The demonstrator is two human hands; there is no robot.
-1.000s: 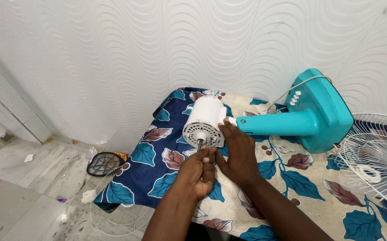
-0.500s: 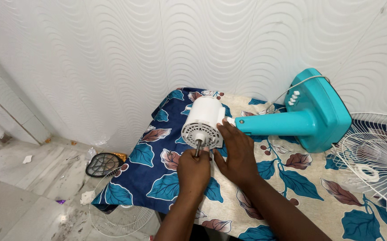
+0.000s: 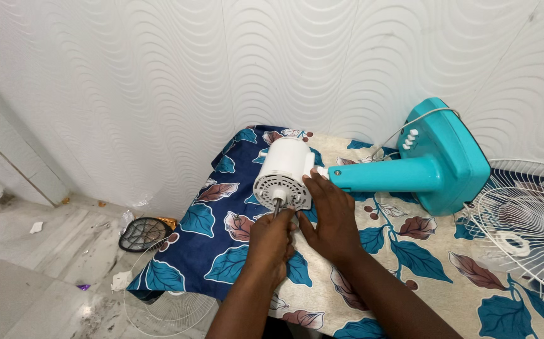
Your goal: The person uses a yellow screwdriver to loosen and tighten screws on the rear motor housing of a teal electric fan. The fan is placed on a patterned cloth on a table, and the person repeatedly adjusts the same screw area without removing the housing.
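Head view, frame centre: left hand (image 3: pixel 272 242) has its grip closed around the metal shaft (image 3: pixel 278 207) of the white fan motor (image 3: pixel 284 172). Right hand (image 3: pixel 328 216) lies open, fingers flat against the motor's lower right edge, gripping nothing. Motor lies on the floral cloth (image 3: pixel 404 263), its teal fan stand (image 3: pixel 422 166) reaching toward right of frame.

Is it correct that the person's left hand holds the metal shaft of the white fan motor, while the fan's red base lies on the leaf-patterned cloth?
Not quite. The head view shows the base is turquoise, not red. The rest stands: the left hand grips the metal shaft of the white fan motor, and the base lies on the leaf-patterned cloth.
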